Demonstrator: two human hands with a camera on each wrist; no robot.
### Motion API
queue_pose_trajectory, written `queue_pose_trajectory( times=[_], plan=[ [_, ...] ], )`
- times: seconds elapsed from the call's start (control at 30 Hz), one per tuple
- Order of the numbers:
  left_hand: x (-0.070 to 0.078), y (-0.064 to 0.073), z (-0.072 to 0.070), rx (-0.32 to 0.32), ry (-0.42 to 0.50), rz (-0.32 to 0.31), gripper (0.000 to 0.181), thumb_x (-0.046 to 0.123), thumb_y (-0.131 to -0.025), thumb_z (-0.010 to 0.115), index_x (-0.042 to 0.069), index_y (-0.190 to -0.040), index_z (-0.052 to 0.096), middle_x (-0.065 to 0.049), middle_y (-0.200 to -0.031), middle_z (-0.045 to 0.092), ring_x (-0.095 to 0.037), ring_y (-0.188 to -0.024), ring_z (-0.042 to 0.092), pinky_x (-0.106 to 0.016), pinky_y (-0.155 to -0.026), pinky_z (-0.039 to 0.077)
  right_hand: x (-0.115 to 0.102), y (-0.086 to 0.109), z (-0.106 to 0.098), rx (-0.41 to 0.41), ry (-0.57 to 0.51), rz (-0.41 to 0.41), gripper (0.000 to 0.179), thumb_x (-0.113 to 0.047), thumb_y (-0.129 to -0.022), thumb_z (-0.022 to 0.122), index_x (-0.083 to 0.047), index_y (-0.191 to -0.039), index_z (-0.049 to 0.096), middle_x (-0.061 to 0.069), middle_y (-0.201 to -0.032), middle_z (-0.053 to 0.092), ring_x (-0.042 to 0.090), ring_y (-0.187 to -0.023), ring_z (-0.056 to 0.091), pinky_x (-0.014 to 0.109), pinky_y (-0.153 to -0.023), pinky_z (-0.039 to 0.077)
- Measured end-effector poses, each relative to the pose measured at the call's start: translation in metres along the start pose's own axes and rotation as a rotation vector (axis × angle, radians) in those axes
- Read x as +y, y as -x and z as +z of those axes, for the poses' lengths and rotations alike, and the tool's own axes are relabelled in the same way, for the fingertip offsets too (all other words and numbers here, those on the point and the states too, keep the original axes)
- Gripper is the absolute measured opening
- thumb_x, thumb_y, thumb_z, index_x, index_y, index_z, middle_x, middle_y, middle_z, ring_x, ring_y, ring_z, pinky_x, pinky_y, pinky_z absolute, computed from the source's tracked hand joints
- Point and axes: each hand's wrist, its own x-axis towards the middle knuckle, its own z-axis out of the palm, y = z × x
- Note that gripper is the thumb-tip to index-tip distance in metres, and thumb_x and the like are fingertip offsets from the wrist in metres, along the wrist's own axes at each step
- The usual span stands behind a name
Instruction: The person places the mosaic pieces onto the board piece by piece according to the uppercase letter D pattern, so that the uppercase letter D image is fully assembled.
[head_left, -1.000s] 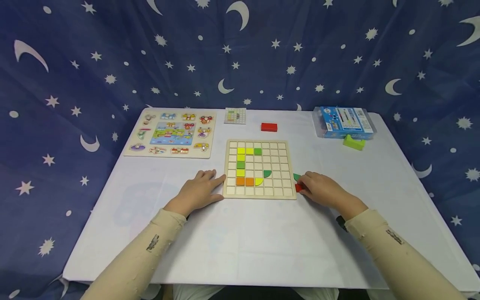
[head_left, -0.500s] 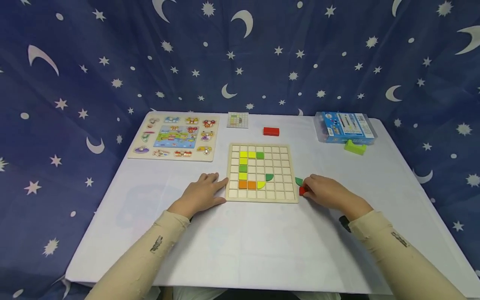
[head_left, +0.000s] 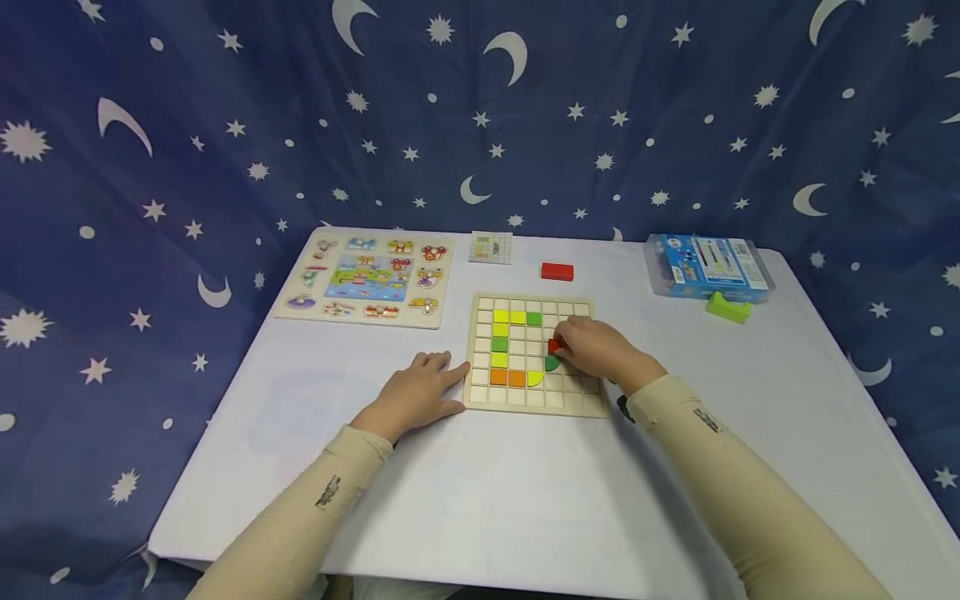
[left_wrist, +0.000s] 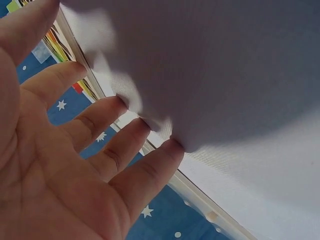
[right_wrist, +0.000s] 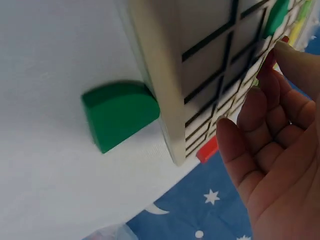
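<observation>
In the head view, my right hand (head_left: 596,350) pinches a small red block (head_left: 553,346) between thumb and forefinger, low over the right half of a wooden grid board (head_left: 534,407). Right below that block on the grid sits a green quarter-round piece (head_left: 552,363). Yellow, green and orange squares, among them an orange square (head_left: 498,377), form a bracket shape to the left, ending in a yellow quarter-round (head_left: 535,379). My left hand (head_left: 416,396) lies flat, fingers spread, thumb and forefinger at the board's left edge. Another green quarter-round (right_wrist: 120,115) lies on the cloth beside the board.
A picture peg puzzle (head_left: 360,317) stands back left, beside a small pattern card (head_left: 491,247). Behind the board lies a red rectangular block (head_left: 557,272). At the back right are a blue-labelled plastic box (head_left: 708,267) and a lime-green notched block (head_left: 727,309).
My right hand has carried the red block from the cloth right of the board leftward over the grid. My left hand keeps its place at the board's edge. The head view has shifted slightly.
</observation>
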Motion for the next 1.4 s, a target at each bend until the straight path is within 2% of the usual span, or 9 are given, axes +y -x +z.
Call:
queue_pose_trajectory(
  times=[0.2, 0.4, 0.6, 0.77, 0.87, 1.03, 1.2, 1.3, 1.4],
  plan=[
    [0.003, 0.000, 0.007, 0.012, -0.006, 0.021, 0.068, 0.053, -0.092, 0.064, 0.028, -0.152, 0.043, -0.013, -0.155, 0.040, -0.036, -0.139, 0.038, -0.057, -0.094, 0.050, 0.002, -0.008, 0.010, -0.044, 0.034, 0.000, 0.019, -0.018, -0.093, 0.070, -0.008, -0.108, 0.069, 0.004, -0.094, 0.063, 0.020, -0.085, 0.057, 0.039, -0.086, 0.051],
    [-0.001, 0.000, 0.003, 0.021, -0.034, 0.013, 0.069, 0.054, -0.093, 0.063, 0.029, -0.153, 0.041, -0.012, -0.156, 0.039, -0.035, -0.139, 0.038, -0.056, -0.093, 0.050, 0.005, -0.005, 0.002, 0.013, -0.018, -0.006, 0.024, -0.019, -0.094, 0.068, -0.008, -0.116, 0.070, 0.006, -0.105, 0.068, 0.023, -0.093, 0.060, 0.042, -0.090, 0.052],
    [0.000, -0.001, -0.001, 0.001, -0.039, -0.001, 0.070, 0.054, -0.092, 0.063, 0.029, -0.153, 0.040, -0.012, -0.156, 0.038, -0.036, -0.139, 0.037, -0.057, -0.092, 0.050, 0.035, 0.022, -0.013, 0.053, -0.083, 0.087, 0.024, -0.017, -0.094, 0.067, -0.005, -0.114, 0.070, 0.007, -0.099, 0.066, 0.023, -0.087, 0.058, 0.043, -0.084, 0.053],
    [0.000, -0.002, 0.000, -0.002, -0.034, -0.003, 0.070, 0.054, -0.092, 0.063, 0.029, -0.153, 0.040, -0.012, -0.156, 0.038, -0.036, -0.139, 0.037, -0.058, -0.092, 0.050, 0.058, 0.050, -0.013, -0.056, -0.117, 0.194, 0.029, -0.027, -0.089, 0.074, -0.007, -0.111, 0.071, 0.005, -0.094, 0.066, 0.022, -0.084, 0.057, 0.045, -0.083, 0.052],
    [0.000, -0.002, 0.002, 0.002, -0.035, 0.006, 0.070, 0.055, -0.092, 0.063, 0.029, -0.153, 0.040, -0.012, -0.156, 0.038, -0.036, -0.139, 0.038, -0.057, -0.090, 0.051, 0.063, 0.063, -0.005, -0.088, -0.140, 0.216, 0.036, -0.033, -0.085, 0.078, -0.010, -0.113, 0.071, 0.004, -0.094, 0.067, 0.021, -0.085, 0.058, 0.045, -0.083, 0.052],
    [-0.002, -0.002, 0.001, 0.013, -0.036, 0.012, 0.070, 0.055, -0.092, 0.063, 0.029, -0.153, 0.041, -0.012, -0.156, 0.038, -0.036, -0.138, 0.038, -0.057, -0.089, 0.051, 0.063, 0.067, 0.006, -0.005, -0.139, 0.173, 0.030, -0.022, -0.085, 0.078, -0.014, -0.113, 0.074, 0.003, -0.094, 0.064, 0.020, -0.085, 0.058, 0.044, -0.082, 0.052],
    [-0.002, -0.002, 0.001, 0.017, -0.025, 0.009, 0.070, 0.055, -0.092, 0.064, 0.029, -0.153, 0.041, -0.012, -0.155, 0.039, -0.036, -0.138, 0.038, -0.057, -0.088, 0.052, 0.065, 0.066, 0.007, 0.112, -0.056, 0.180, 0.032, -0.001, -0.088, 0.068, -0.012, -0.118, 0.073, 0.012, -0.106, 0.064, 0.030, -0.097, 0.063, 0.050, -0.088, 0.052],
    [0.000, -0.001, 0.002, 0.015, -0.019, 0.011, 0.070, 0.054, -0.092, 0.064, 0.029, -0.152, 0.041, -0.012, -0.155, 0.039, -0.036, -0.138, 0.039, -0.056, -0.088, 0.052, 0.065, 0.066, 0.006, 0.123, -0.032, 0.243, 0.030, -0.010, -0.092, 0.067, -0.007, -0.122, 0.069, 0.018, -0.111, 0.063, 0.035, -0.102, 0.063, 0.053, -0.087, 0.052],
    [0.000, -0.001, 0.002, 0.017, -0.023, 0.007, 0.070, 0.054, -0.092, 0.064, 0.029, -0.152, 0.041, -0.012, -0.155, 0.039, -0.036, -0.138, 0.039, -0.056, -0.088, 0.052, 0.061, 0.065, 0.006, 0.094, -0.044, 0.303, 0.036, -0.028, -0.091, 0.072, -0.002, -0.116, 0.069, 0.017, -0.103, 0.064, 0.032, -0.089, 0.063, 0.051, -0.079, 0.053]
  ],
)
